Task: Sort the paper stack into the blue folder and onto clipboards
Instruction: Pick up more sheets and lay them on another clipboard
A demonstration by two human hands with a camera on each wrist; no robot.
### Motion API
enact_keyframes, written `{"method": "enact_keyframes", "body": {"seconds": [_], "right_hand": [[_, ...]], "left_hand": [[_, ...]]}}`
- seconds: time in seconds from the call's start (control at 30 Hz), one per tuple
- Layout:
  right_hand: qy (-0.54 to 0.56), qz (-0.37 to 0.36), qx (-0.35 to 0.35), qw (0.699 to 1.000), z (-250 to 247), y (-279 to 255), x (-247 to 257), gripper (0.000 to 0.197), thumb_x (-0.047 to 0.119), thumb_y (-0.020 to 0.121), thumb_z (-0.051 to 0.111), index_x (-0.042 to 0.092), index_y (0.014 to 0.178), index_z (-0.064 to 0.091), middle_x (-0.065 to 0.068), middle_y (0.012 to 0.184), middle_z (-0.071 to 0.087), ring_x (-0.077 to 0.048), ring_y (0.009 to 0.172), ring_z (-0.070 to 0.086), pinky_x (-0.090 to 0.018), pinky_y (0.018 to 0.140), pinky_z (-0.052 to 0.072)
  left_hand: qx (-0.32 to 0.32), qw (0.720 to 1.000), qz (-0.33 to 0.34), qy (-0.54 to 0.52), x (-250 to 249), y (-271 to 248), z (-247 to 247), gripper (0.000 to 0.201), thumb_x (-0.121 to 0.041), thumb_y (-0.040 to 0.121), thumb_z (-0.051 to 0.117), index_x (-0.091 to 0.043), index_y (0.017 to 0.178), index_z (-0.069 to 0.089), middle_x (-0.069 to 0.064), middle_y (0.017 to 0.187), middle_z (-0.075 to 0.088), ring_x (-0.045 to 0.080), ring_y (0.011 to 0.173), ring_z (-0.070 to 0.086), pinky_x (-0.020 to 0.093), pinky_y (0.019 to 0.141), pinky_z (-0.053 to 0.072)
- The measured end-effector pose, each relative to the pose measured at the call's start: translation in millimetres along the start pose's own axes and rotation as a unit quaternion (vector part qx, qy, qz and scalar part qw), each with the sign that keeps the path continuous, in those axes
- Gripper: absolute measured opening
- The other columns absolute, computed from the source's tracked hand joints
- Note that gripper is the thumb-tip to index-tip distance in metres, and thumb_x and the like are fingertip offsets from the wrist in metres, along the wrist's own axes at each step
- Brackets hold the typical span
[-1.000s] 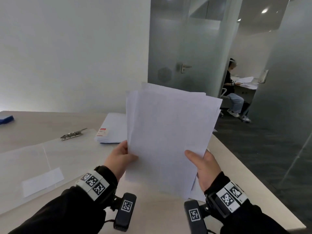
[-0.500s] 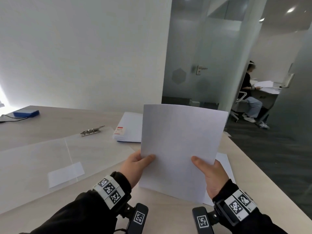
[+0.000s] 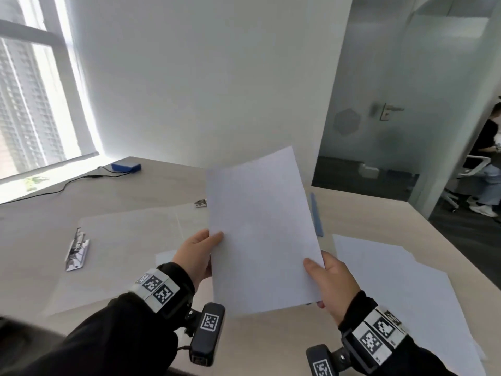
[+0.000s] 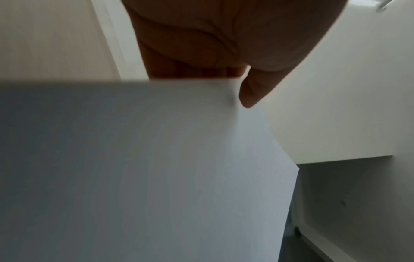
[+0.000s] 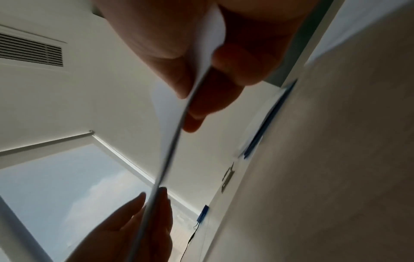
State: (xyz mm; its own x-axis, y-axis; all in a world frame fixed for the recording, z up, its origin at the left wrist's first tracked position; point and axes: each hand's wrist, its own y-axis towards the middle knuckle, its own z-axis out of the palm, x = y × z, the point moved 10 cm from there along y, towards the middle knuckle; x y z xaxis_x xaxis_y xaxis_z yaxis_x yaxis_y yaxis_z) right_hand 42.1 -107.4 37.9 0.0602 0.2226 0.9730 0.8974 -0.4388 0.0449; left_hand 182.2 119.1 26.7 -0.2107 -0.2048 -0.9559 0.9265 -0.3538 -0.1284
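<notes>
A squared stack of white sheets stands nearly upright above the table, tilted a little left. My left hand pinches its left edge, thumb in front; the left wrist view shows that thumb on the paper. My right hand pinches the lower right corner, with the sheets' edge between thumb and fingers. Two clear clipboards lie flat behind, one with its metal clip at the left, the other with its clip half hidden by the sheets. A strip of the blue folder shows beside the stack.
Loose white sheets lie on the table at the right, near its edge. A blue box with a black cable sits at the far end by the window. Beyond a glass partition a person sits in another room.
The fanned sheets have been squared into one neat stack. The stack has moved left and tilted, now over the clipboards, and my view has swung left toward the window.
</notes>
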Motion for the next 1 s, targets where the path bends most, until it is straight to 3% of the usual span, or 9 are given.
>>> {"method": "enact_keyframes", "body": {"seconds": [0.13, 0.27, 0.43, 0.53, 0.67, 0.77, 1.0], "right_hand": [[0.017, 0.021, 0.033, 0.999, 51.4, 22.3, -2.9, 0.017, 0.017, 0.099, 0.049, 0.022, 0.101, 0.065, -0.004, 0.069, 0.065, -0.019, 0.043, 0.051, -0.024, 0.04, 0.032], [0.048, 0.062, 0.057, 0.995, 108.4, 48.8, -12.2, 0.014, 0.019, 0.098, 0.052, 0.019, 0.104, 0.064, -0.011, 0.077, 0.063, -0.023, 0.046, 0.047, -0.023, 0.042, 0.032], [0.061, 0.096, 0.104, 0.988, 195.2, 68.7, -6.9, 0.018, 0.014, 0.096, 0.049, 0.016, 0.104, 0.064, -0.011, 0.071, 0.055, -0.02, 0.042, 0.039, -0.02, 0.04, 0.027], [0.059, 0.111, 0.134, 0.983, 238.7, 69.6, 2.6, 0.018, 0.012, 0.095, 0.049, 0.019, 0.101, 0.065, -0.011, 0.072, 0.057, -0.021, 0.044, 0.044, -0.021, 0.041, 0.028], [0.048, 0.118, 0.171, 0.977, 291.2, 70.5, 16.4, 0.017, 0.01, 0.096, 0.048, 0.016, 0.1, 0.064, -0.01, 0.075, 0.064, -0.02, 0.042, 0.055, -0.023, 0.039, 0.035], [0.044, 0.122, 0.189, 0.973, 316.0, 71.4, 21.7, 0.018, 0.01, 0.096, 0.048, 0.017, 0.1, 0.064, -0.011, 0.081, 0.066, -0.025, 0.05, 0.058, -0.02, 0.034, 0.038], [0.026, 0.127, 0.202, 0.971, 338.9, 81.2, 12.2, 0.019, 0.011, 0.095, 0.05, 0.016, 0.105, 0.066, -0.01, 0.08, 0.068, -0.02, 0.051, 0.057, -0.021, 0.035, 0.037]], "left_hand": [[-0.105, 0.992, 0.021, 0.071, -22.6, -6.1, -97.2, 0.019, -0.022, 0.093, 0.053, -0.016, 0.104, 0.066, 0.003, 0.095, 0.074, 0.021, 0.082, 0.066, 0.032, 0.069, 0.044], [-0.214, 0.967, 0.048, 0.127, -47.9, -20.9, -198.1, 0.021, -0.011, 0.091, 0.05, -0.015, 0.1, 0.068, 0.003, 0.094, 0.067, 0.015, 0.074, 0.055, 0.028, 0.06, 0.035], [-0.302, 0.944, 0.047, 0.127, -64.9, -40.7, -297.0, 0.025, -0.005, 0.089, 0.045, -0.017, 0.096, 0.067, 0.002, 0.101, 0.068, 0.019, 0.09, 0.057, 0.03, 0.067, 0.04], [-0.317, 0.941, 0.014, 0.119, -59.9, -34.8, -331.3, 0.029, -0.005, 0.09, 0.042, -0.019, 0.102, 0.065, 0.001, 0.108, 0.068, 0.019, 0.096, 0.058, 0.033, 0.073, 0.043], [-0.289, 0.949, -0.048, 0.114, -45.5, -11.6, -353.5, 0.036, -0.002, 0.089, 0.042, -0.015, 0.116, 0.061, 0.001, 0.099, 0.063, 0.014, 0.074, 0.054, 0.025, 0.056, 0.038], [-0.262, 0.956, -0.068, 0.114, -41.1, -1.3, -356.4, 0.034, -0.002, 0.09, 0.044, -0.016, 0.117, 0.059, 0.002, 0.096, 0.062, 0.013, 0.069, 0.052, 0.021, 0.047, 0.035], [-0.234, 0.957, -0.1, 0.138, -43.7, 8.2, -357.3, 0.032, -0.007, 0.087, 0.047, -0.022, 0.111, 0.06, 0.005, 0.109, 0.065, 0.017, 0.08, 0.056, 0.025, 0.054, 0.041]]}}
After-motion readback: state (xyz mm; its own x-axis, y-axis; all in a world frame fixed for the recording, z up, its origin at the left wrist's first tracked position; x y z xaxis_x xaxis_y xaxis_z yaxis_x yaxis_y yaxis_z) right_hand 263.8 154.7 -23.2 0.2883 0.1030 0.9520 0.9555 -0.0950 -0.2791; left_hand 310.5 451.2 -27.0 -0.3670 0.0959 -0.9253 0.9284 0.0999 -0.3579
